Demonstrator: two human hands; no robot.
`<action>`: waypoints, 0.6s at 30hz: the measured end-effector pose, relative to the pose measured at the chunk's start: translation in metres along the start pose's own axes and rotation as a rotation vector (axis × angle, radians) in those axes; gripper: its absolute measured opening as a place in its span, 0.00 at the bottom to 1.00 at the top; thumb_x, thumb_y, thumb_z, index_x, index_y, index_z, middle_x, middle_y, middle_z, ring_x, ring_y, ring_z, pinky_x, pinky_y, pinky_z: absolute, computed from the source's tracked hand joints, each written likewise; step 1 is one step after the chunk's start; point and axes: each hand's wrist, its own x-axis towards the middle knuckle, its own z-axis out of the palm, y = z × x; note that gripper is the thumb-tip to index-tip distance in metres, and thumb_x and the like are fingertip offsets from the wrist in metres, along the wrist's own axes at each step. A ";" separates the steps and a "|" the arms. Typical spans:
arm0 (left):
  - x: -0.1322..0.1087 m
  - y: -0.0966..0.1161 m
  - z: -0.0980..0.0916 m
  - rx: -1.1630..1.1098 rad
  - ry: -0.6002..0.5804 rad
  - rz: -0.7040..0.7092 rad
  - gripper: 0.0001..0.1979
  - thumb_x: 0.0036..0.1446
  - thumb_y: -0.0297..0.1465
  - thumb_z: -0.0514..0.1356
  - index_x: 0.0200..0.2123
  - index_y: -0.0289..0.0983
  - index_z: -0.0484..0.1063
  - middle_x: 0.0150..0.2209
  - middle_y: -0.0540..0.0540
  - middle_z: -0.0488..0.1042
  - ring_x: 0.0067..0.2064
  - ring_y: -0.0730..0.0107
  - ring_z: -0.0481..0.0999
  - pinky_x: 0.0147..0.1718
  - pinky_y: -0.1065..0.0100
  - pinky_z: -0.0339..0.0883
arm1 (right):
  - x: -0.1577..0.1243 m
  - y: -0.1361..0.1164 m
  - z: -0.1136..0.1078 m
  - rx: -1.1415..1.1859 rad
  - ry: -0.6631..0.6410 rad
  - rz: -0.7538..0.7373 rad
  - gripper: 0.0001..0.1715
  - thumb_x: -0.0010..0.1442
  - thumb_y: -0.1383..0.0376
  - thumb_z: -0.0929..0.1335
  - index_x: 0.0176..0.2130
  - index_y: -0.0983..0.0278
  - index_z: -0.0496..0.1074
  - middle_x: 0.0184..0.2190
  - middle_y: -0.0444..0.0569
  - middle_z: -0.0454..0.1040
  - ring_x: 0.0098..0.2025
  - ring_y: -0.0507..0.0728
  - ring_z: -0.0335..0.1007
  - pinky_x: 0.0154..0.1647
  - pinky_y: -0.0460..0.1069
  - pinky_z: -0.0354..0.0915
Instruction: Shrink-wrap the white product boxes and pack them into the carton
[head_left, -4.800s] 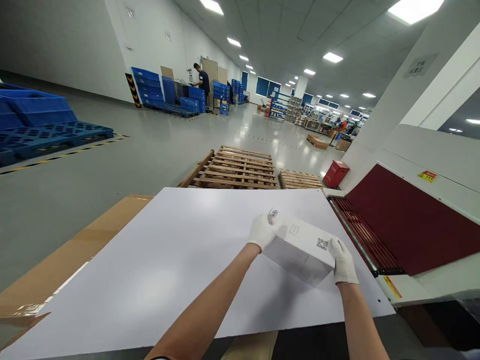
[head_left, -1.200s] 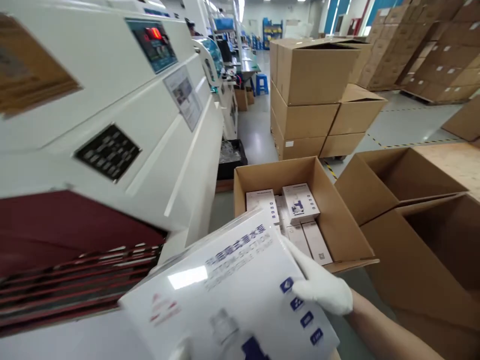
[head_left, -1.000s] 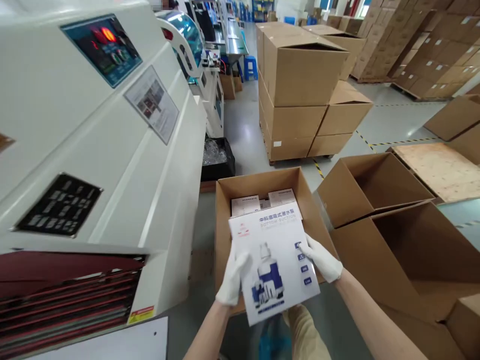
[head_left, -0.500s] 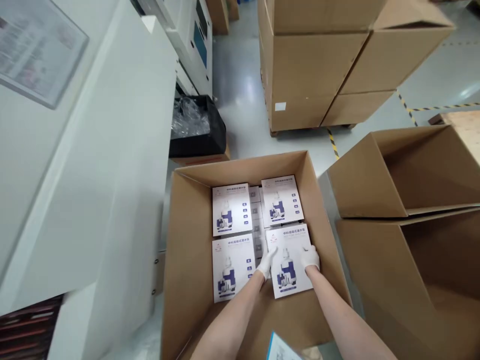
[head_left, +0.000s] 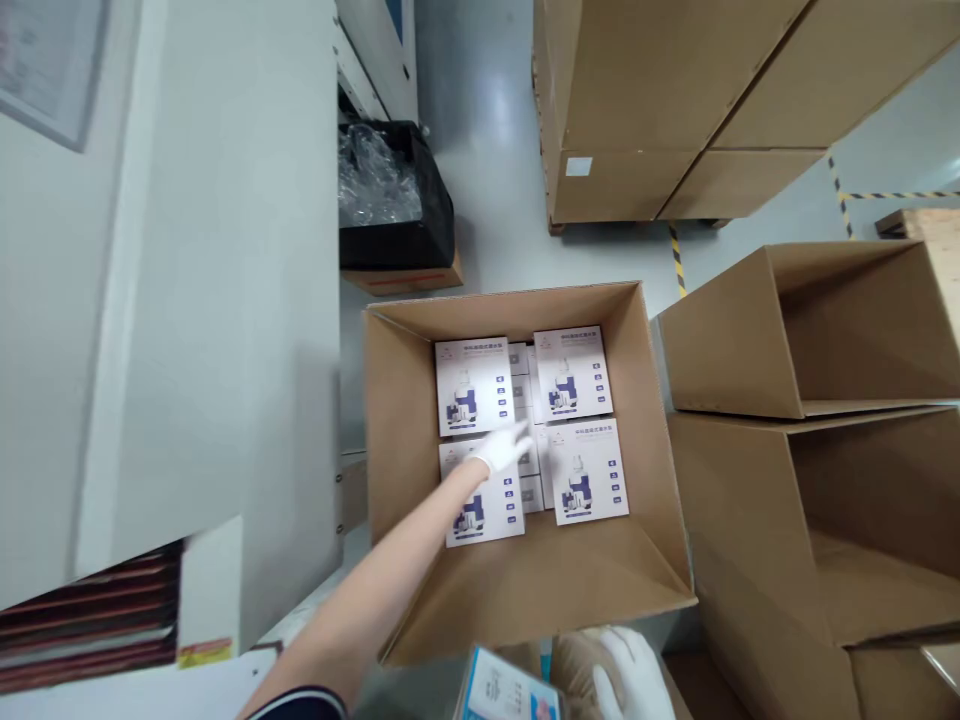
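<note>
My left hand (head_left: 504, 447), in a white glove, hovers over the inner edge of the front-left white box (head_left: 487, 510). Its fingers are stretched out, slightly blurred, and hold nothing. My right hand (head_left: 637, 675), gloved too, is at the bottom edge, outside the carton. Its fingers look extended and apart beside a tan rounded thing (head_left: 581, 665) whose kind I cannot make out. Inside the large open carton (head_left: 525, 570) lie the front-right box (head_left: 585, 470), the back-right box (head_left: 573, 372) and the back-left box (head_left: 474, 385), printed with blue-and-white pump pictures. Smaller white boxes (head_left: 531, 490) show in the gap between them.
Open empty cartons (head_left: 720, 340) stand to the right. Stacked closed cartons (head_left: 630, 180) sit on a pallet behind. A black bin (head_left: 427, 200) with clear plastic and a white cabinet (head_left: 225, 300) are on the left. A blue-edged card (head_left: 510, 690) hangs at the bottom.
Both hands have let go of the front-right box, which now lies in the carton. My left hand moved left and up; my right hand drew back out of the carton. The view has shifted.
</note>
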 end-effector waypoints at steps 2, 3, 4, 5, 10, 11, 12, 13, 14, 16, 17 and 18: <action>-0.018 -0.005 -0.079 0.098 0.167 0.036 0.30 0.69 0.38 0.56 0.71 0.36 0.64 0.76 0.35 0.57 0.77 0.43 0.50 0.75 0.44 0.44 | -0.011 0.011 0.001 -0.161 0.183 -0.115 0.24 0.62 0.58 0.68 0.56 0.64 0.73 0.48 0.61 0.80 0.49 0.69 0.78 0.47 0.61 0.75; -0.026 -0.010 -0.118 0.173 0.276 0.051 0.32 0.69 0.38 0.56 0.73 0.37 0.61 0.77 0.36 0.52 0.79 0.41 0.42 0.76 0.40 0.35 | -0.001 0.017 0.002 -0.218 0.226 -0.134 0.28 0.61 0.58 0.69 0.58 0.66 0.72 0.50 0.65 0.79 0.52 0.72 0.76 0.51 0.65 0.73; -0.033 -0.015 -0.154 0.368 0.462 0.083 0.34 0.68 0.38 0.57 0.74 0.37 0.57 0.78 0.35 0.51 0.79 0.37 0.40 0.75 0.35 0.34 | 0.016 0.020 0.003 -0.253 0.223 -0.132 0.30 0.60 0.60 0.70 0.59 0.67 0.70 0.53 0.67 0.78 0.55 0.75 0.74 0.56 0.69 0.69; -0.039 -0.021 -0.186 0.536 0.609 0.081 0.38 0.67 0.39 0.59 0.75 0.37 0.54 0.78 0.33 0.47 0.78 0.33 0.38 0.73 0.31 0.34 | 0.036 0.022 0.004 -0.267 0.184 -0.126 0.31 0.59 0.62 0.71 0.60 0.66 0.69 0.55 0.67 0.77 0.58 0.76 0.72 0.60 0.72 0.65; -0.036 -0.062 -0.271 0.812 0.666 -0.050 0.48 0.62 0.40 0.64 0.78 0.34 0.46 0.77 0.26 0.47 0.74 0.26 0.52 0.65 0.33 0.57 | 0.085 0.062 -0.005 -0.258 -0.044 -0.267 0.33 0.54 0.67 0.71 0.59 0.62 0.71 0.56 0.58 0.79 0.58 0.71 0.73 0.64 0.67 0.62; -0.031 -0.069 -0.275 0.805 0.624 -0.037 0.47 0.63 0.39 0.63 0.78 0.35 0.45 0.77 0.27 0.49 0.73 0.29 0.54 0.64 0.37 0.61 | 0.078 0.080 -0.009 -0.272 -0.032 -0.278 0.32 0.55 0.65 0.71 0.58 0.64 0.71 0.54 0.59 0.79 0.56 0.71 0.73 0.63 0.66 0.64; -0.027 -0.074 -0.277 0.799 0.585 -0.008 0.45 0.65 0.37 0.61 0.78 0.35 0.44 0.77 0.29 0.49 0.72 0.33 0.56 0.64 0.40 0.62 | 0.070 0.099 -0.014 -0.301 0.003 -0.245 0.30 0.57 0.61 0.71 0.58 0.66 0.71 0.52 0.62 0.79 0.53 0.71 0.74 0.59 0.65 0.67; -0.023 -0.077 -0.277 0.800 0.553 0.031 0.43 0.65 0.35 0.59 0.78 0.36 0.45 0.77 0.31 0.50 0.72 0.36 0.57 0.64 0.43 0.63 | 0.064 0.116 -0.019 -0.322 0.051 -0.213 0.30 0.59 0.58 0.70 0.57 0.68 0.70 0.51 0.64 0.79 0.52 0.72 0.74 0.58 0.65 0.68; -0.019 -0.079 -0.277 0.805 0.531 0.069 0.42 0.65 0.33 0.59 0.77 0.36 0.46 0.77 0.32 0.51 0.72 0.38 0.58 0.65 0.45 0.62 | 0.062 0.130 -0.023 -0.331 0.074 -0.182 0.29 0.62 0.56 0.69 0.58 0.69 0.70 0.51 0.65 0.78 0.52 0.72 0.74 0.56 0.64 0.69; -0.013 -0.077 -0.278 0.816 0.520 0.127 0.40 0.63 0.31 0.59 0.76 0.35 0.51 0.75 0.32 0.55 0.71 0.41 0.59 0.66 0.47 0.61 | 0.081 0.144 -0.026 -0.315 0.076 -0.139 0.31 0.66 0.53 0.67 0.60 0.70 0.68 0.53 0.66 0.76 0.55 0.72 0.72 0.57 0.63 0.70; -0.011 -0.075 -0.280 0.824 0.524 0.146 0.39 0.62 0.30 0.60 0.75 0.34 0.53 0.73 0.32 0.58 0.70 0.42 0.60 0.66 0.48 0.61 | 0.102 0.142 -0.023 -0.301 0.076 -0.108 0.33 0.67 0.51 0.67 0.61 0.71 0.68 0.54 0.66 0.75 0.58 0.73 0.70 0.58 0.64 0.69; -0.008 -0.072 -0.283 0.840 0.525 0.162 0.39 0.61 0.30 0.61 0.74 0.33 0.55 0.71 0.32 0.61 0.69 0.43 0.61 0.66 0.49 0.61 | 0.129 0.135 -0.018 -0.288 0.088 -0.066 0.36 0.67 0.48 0.67 0.62 0.71 0.67 0.56 0.68 0.74 0.61 0.75 0.67 0.61 0.66 0.68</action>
